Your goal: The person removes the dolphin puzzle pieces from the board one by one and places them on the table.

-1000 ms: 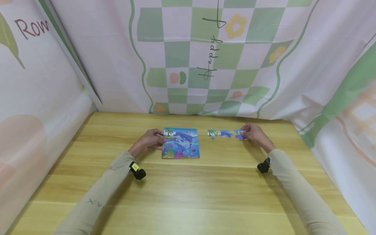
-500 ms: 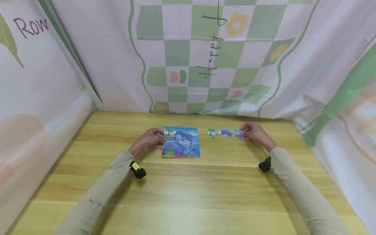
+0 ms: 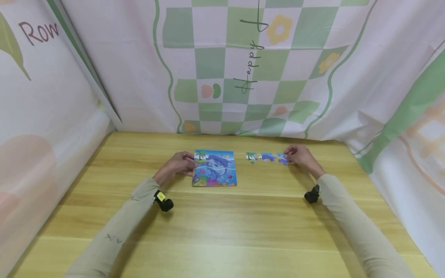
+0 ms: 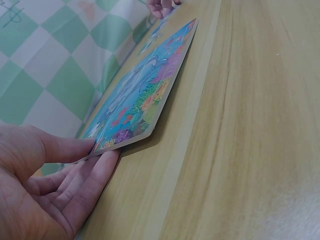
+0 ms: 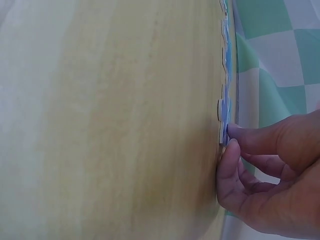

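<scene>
The left hand (image 3: 178, 163) clamps the dolphin picture board (image 3: 219, 166), thumb above and fingers beneath, seemingly to steady it, while the right hand (image 3: 299, 155) pinches the end jigsaw piece (image 3: 283, 159), perhaps aligning it.

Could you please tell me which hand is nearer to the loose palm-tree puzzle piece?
The right hand, at the rightmost puzzle piece, right of the palm-tree piece. The left hand, farther off to its left, grips the dolphin board's left edge.
</scene>
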### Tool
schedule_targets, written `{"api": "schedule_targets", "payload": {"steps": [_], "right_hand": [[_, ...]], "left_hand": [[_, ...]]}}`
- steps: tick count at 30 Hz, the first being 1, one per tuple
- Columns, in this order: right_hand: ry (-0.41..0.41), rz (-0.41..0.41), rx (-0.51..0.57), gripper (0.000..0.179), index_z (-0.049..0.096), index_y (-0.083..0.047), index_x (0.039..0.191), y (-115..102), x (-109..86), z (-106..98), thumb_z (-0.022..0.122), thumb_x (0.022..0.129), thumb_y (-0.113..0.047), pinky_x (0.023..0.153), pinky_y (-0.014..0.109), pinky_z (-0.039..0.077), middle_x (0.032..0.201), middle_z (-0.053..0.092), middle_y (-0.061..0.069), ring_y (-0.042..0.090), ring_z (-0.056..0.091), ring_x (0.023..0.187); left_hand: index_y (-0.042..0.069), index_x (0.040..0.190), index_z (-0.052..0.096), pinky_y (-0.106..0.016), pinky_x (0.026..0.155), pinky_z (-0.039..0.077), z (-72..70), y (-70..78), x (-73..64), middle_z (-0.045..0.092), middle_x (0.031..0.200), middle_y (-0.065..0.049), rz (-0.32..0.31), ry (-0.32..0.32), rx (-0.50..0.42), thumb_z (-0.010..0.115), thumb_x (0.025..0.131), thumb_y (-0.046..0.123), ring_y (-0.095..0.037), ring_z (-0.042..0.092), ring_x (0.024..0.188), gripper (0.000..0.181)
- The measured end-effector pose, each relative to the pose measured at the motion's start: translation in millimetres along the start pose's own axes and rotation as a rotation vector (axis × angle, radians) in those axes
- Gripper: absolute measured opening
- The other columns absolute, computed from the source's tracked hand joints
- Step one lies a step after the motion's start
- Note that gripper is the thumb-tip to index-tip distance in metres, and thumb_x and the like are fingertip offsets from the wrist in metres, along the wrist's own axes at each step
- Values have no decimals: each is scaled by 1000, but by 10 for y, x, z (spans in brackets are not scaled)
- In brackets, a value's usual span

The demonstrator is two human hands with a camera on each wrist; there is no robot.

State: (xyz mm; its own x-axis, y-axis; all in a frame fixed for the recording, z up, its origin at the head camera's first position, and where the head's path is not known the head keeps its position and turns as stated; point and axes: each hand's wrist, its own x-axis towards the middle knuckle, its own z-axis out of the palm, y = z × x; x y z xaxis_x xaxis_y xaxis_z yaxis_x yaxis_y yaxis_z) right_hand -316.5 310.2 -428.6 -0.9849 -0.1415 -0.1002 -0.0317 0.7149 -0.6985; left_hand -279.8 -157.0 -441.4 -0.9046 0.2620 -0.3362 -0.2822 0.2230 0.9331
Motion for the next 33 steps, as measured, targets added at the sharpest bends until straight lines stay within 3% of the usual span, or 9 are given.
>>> {"api": "schedule_targets", "payload": {"steps": [7,13,21,26,33], "right_hand": [[2,12,23,24,58,18,119,5,-1,-7,61,100,4,61,18,59,105,64,27,12,61,76],[54,15,72,22,60,17,115,-22,-19,-23,54,97,6,59,20,59,105,65,28,13,61,73],[104,56,167,24,59,13,121,-72,-17,-17,53,107,-6,67,26,68,107,66,27,15,68,76],[57,-5,139,33,57,13,127,-156,-49,6,61,106,-12,73,26,67,122,62,33,18,70,84],[12,-68,97,37,56,12,130,-347,-91,81,65,105,-14,82,36,69,127,61,33,39,69,102]], "left_hand": [[-11,145,43,-26,76,68,1,-8,13,62,121,-19,-6,-6,1,65,99,-4,-14,69,81,51],[-10,145,43,-25,76,68,-4,-4,6,62,121,-19,-9,-8,-2,65,99,-3,-14,70,78,51],[-10,145,43,-25,75,68,-10,18,-4,62,121,-18,-11,-9,-3,65,99,-2,-13,70,77,51],[-10,146,43,-26,75,68,-13,20,-5,62,123,-20,-19,-7,-4,65,99,-3,-14,70,77,52],[-9,145,43,-26,76,68,-13,21,7,61,123,-19,-27,-10,7,65,100,-2,-14,70,77,51]]}}
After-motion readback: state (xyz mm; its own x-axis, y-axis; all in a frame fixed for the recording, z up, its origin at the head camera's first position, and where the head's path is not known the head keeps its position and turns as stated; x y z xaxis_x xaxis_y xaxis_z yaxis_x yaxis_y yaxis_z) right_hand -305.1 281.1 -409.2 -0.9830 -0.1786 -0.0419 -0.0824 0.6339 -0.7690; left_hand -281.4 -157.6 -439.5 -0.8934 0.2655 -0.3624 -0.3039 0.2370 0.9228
